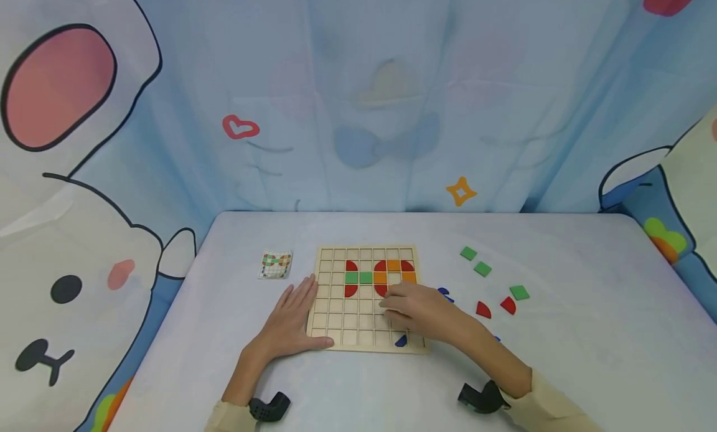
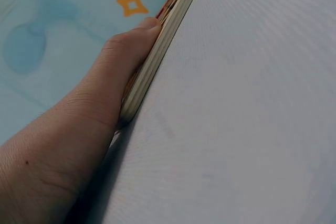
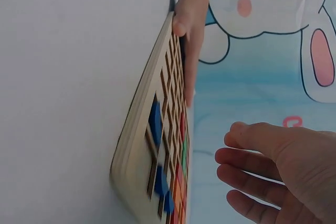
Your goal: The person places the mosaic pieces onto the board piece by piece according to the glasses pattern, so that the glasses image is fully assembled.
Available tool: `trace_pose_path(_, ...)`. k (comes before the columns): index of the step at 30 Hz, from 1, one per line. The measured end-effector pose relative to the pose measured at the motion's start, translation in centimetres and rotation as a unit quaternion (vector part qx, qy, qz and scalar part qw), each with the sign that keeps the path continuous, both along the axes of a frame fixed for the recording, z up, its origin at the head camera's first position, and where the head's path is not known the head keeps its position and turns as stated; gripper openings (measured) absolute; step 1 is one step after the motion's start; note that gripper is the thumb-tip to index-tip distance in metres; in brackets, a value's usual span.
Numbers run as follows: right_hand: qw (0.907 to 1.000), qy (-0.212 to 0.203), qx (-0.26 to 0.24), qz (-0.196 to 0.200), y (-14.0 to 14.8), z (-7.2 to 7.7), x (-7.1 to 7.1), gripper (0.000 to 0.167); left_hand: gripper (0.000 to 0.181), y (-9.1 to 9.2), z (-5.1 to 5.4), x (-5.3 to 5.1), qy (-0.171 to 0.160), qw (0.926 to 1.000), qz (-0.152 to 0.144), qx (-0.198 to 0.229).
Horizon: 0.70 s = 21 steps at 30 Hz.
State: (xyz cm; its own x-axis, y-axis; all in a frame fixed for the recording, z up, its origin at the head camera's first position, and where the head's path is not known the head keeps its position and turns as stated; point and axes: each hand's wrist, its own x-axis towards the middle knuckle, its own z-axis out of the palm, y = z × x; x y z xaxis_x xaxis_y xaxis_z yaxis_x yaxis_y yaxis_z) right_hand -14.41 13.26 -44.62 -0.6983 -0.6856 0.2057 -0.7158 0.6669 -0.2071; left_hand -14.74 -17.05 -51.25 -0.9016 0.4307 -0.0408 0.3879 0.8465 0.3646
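A wooden grid board (image 1: 350, 320) lies on the table. My left hand (image 1: 290, 320) spans its near left corner, fingers along the left side and thumb (image 2: 131, 45) on the near edge. Over the board's right part hovers my right hand (image 1: 417, 307); in the right wrist view its fingers (image 3: 249, 177) are loosely bent with nothing visible between them. Red quarter-circles (image 1: 351, 291), green squares (image 1: 366, 277) and orange squares (image 1: 394, 265) fill some upper cells. One blue piece (image 1: 401, 341) sits near the lower right corner; the right hand hides some cells.
Left of the board lies a small pattern card (image 1: 275, 267). To the right are scattered green squares (image 1: 482, 269), red quarter-circles (image 1: 483, 310) and blue pieces (image 1: 444, 291), some partly hidden by the right arm. A printed curtain (image 1: 386, 183) hangs behind the table.
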Motion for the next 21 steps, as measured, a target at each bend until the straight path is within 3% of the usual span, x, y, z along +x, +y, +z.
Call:
trace_pose_path(7,0.9982,-0.002,0.01,-0.059,3.8,-0.2,0.2,0.024,0.12,-0.1,0.0,0.1,0.003,1.0,-0.004,0.003)
trace_pose_path(21,0.9837,-0.029,0.005,-0.177,10.0,1.8,-2.3,0.032,0.12,-0.1,-0.1,0.1,0.008,0.9999,-0.009,0.007)
